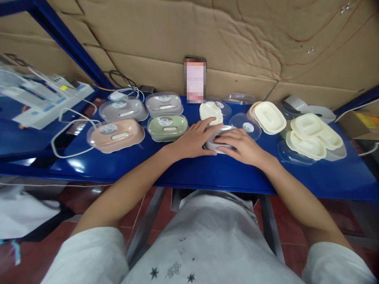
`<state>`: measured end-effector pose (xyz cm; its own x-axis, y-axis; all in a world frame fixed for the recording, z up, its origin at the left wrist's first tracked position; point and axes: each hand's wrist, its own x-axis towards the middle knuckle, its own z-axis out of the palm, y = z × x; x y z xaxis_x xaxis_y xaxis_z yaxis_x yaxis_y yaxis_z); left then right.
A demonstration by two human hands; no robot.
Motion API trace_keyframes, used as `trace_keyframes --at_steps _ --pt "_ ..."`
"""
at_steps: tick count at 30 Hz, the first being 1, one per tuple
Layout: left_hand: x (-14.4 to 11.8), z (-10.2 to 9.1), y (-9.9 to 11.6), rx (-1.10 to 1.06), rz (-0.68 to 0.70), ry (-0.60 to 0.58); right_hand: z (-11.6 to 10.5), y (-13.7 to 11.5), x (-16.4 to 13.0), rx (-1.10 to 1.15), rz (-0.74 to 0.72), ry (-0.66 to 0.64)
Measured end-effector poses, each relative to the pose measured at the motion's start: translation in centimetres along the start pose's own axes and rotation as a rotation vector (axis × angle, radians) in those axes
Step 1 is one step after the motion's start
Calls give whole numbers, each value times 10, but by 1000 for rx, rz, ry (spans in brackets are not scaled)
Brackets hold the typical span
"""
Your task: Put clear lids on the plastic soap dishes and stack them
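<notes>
A grey soap box base (pixel 211 140) sits before me near the table's front edge, with a cream rim showing under it. My left hand (pixel 192 140) grips its left side, thumb at the front and fingers over the back. The fingers of my right hand (pixel 241 145) are curled onto the inside and right side of the same base. Just behind lies a cream inner tray (pixel 211 110), partly covered by my left fingers. Beside it are a clear lid with a round label (pixel 248 127) and another clear lid (pixel 226 110).
Lidded soap boxes stand at left: pink (pixel 118 136), green (pixel 167 128) and two greyish ones (pixel 164 104). Cream trays (pixel 308 126) are piled at right, another tray (pixel 270 117) nearer. A phone (pixel 195 79) leans at the back; a power strip (pixel 53 106) and white cable lie far left.
</notes>
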<state>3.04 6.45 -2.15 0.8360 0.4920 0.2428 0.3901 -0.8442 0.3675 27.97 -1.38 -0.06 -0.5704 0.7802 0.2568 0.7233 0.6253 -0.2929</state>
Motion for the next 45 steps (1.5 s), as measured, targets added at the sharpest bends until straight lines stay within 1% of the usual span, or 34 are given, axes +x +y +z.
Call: trace_keyframes --at_steps 4,6,8,10,12,13,15,16,18,21,23,25,28,30,32,35,40,45 --pt "-1 -1 -2 41 21 -87 15 -2 1 34 -42 -39" --pt "-1 -1 -1 48 15 -114 15 0 2 76 -58 -47" --pt "-2 -2 0 54 4 -124 7 4 1 109 -53 -21" --pt "-2 -4 3 58 -7 -132 -5 12 -2 69 36 54" --pt "-2 -7 5 52 -16 -140 -17 21 -7 -73 218 126" --pt "-2 -10 6 41 -18 -145 -20 27 -10 -163 316 134" --pt "-2 -15 6 -3 -18 -155 -23 35 -14 -305 457 90" --pt "-3 -19 5 -29 -15 -161 -22 39 -16 -344 487 54" --pt "-5 -26 3 -76 -13 -176 -17 42 -18 -365 492 -1" --pt "-9 -37 -1 -121 -24 -214 -11 42 -17 -347 487 -43" --pt "-12 -40 -2 -138 -34 -233 -11 42 -16 -301 488 -46" --pt "-13 -40 -4 -153 -37 -230 -14 43 -15 -185 463 -7" --pt "-13 -37 -7 -204 -59 -208 -20 39 -14 136 388 75" --pt "-13 -33 -10 -250 -98 -185 -22 31 -12 331 295 76" --pt "-13 -31 -13 -290 -113 -161 -20 20 -9 401 163 49" --pt "-14 -29 -16 -317 -66 -134 -10 2 -4 307 17 32" --pt "-14 -31 -14 -312 -34 -126 7 -13 -2 122 -58 -11" --pt "-15 -35 -8 -271 2 -136 15 -16 -2 -5 -150 21"
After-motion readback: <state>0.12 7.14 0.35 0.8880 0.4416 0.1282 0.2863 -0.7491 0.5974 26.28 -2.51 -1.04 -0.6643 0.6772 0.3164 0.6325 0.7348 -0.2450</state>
